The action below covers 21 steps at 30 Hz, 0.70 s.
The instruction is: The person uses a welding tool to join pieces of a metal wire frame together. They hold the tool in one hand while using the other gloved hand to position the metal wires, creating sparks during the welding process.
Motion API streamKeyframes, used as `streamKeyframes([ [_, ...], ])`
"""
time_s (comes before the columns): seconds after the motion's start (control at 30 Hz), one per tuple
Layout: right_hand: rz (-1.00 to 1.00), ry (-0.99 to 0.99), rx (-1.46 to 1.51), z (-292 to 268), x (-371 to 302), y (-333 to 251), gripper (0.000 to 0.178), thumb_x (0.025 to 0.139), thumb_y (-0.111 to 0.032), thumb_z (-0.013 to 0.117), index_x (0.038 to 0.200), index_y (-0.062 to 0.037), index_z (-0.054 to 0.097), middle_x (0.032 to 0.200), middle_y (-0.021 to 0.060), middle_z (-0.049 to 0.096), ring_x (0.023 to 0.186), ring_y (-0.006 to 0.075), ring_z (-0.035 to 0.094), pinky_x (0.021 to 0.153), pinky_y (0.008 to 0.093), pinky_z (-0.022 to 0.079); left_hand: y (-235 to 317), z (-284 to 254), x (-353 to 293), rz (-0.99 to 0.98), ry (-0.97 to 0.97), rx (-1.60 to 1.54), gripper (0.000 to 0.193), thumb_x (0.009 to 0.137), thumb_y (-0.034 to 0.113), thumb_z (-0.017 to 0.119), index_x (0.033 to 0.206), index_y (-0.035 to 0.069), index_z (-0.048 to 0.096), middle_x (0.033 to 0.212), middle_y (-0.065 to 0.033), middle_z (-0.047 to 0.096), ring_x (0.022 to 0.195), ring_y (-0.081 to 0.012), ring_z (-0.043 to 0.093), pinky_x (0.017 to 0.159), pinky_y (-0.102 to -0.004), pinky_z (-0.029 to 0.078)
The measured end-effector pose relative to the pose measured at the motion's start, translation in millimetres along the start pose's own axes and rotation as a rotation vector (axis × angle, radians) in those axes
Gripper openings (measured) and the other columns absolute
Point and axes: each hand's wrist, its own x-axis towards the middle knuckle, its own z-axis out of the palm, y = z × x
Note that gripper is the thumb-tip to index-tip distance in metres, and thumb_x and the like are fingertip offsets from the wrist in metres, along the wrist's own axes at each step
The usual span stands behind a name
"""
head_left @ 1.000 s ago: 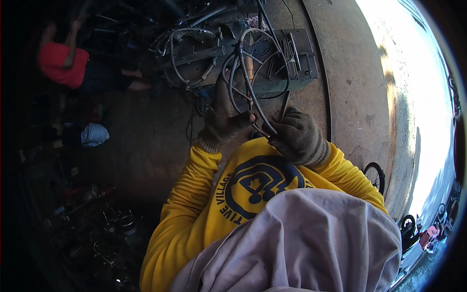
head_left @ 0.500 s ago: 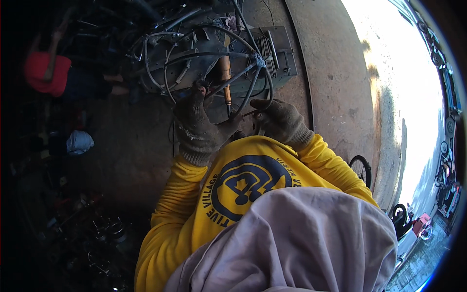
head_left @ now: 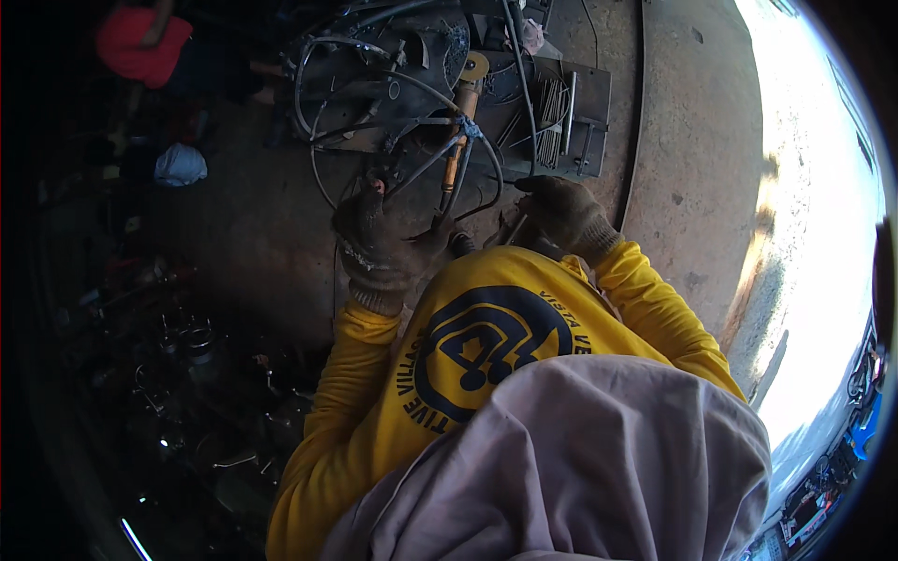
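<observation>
A frame of bent dark metal tubes point(head_left: 487, 157), joined at a rough welded node, stands in front of me. My left hand point(head_left: 379, 248), in a dirty knitted glove, is closed on the frame's near left side, its thumb toward the lower tubes. My right hand point(head_left: 564, 213), gloved too, sits just right of the frame's curved tube, apart from it. Its forefinger stretches left and the fingers look spread; shadow hides what lies beneath the thumb. Behind the tubes lies an orange angle grinder point(head_left: 458, 140) with a yellowish disc point(head_left: 475, 65).
A dark metal worktable point(head_left: 589, 107) holds a bundle of thin rods point(head_left: 545, 117) and scrap. A person in a red shirt point(head_left: 148, 45) is at the far left. Metal parts point(head_left: 196, 341) crowd the dark left floor. Bright sunlit ground lies right.
My right hand has come off the frame's curved tube and moved slightly right. The left hand keeps its grip. The view has shifted, showing more of the grinder and its disc.
</observation>
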Motion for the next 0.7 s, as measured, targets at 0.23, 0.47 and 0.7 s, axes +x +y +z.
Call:
streamKeyframes([
  [0.23,-0.025,-0.077,0.010,-35,26,35,0.041,0.099,-0.033,0.058,0.130,-0.0059,0.063,0.123,0.0182,0.068,0.113,0.0332,0.067,0.097,0.0394,0.053,34,11,3,-0.068,0.083,0.058,0.105,0.069,0.048,0.089,0.147,0.004,0.035,0.125,-0.0138,0.054,0.107,-0.0303,0.054,0.088,-0.0439,0.046],
  [0.47,-0.194,-0.080,-0.025,-40,35,40,0.041,0.100,-0.033,0.057,0.131,-0.0061,0.063,0.124,0.0185,0.067,0.115,0.0336,0.065,0.100,0.0389,0.052,47,15,7,-0.116,0.084,0.063,0.094,0.070,0.042,0.088,0.139,0.001,0.039,0.119,-0.0131,0.059,0.103,-0.0276,0.057,0.086,-0.0401,0.048],
  [0.7,-0.146,-0.015,0.059,-48,46,54,0.041,0.100,-0.032,0.057,0.129,-0.0033,0.062,0.120,0.0180,0.069,0.113,0.0304,0.067,0.099,0.0363,0.052,43,16,7,-0.103,0.072,0.140,0.106,0.075,0.051,0.087,0.147,-0.004,0.032,0.124,-0.0168,0.053,0.096,-0.0241,0.057,0.079,-0.0348,0.052],
])
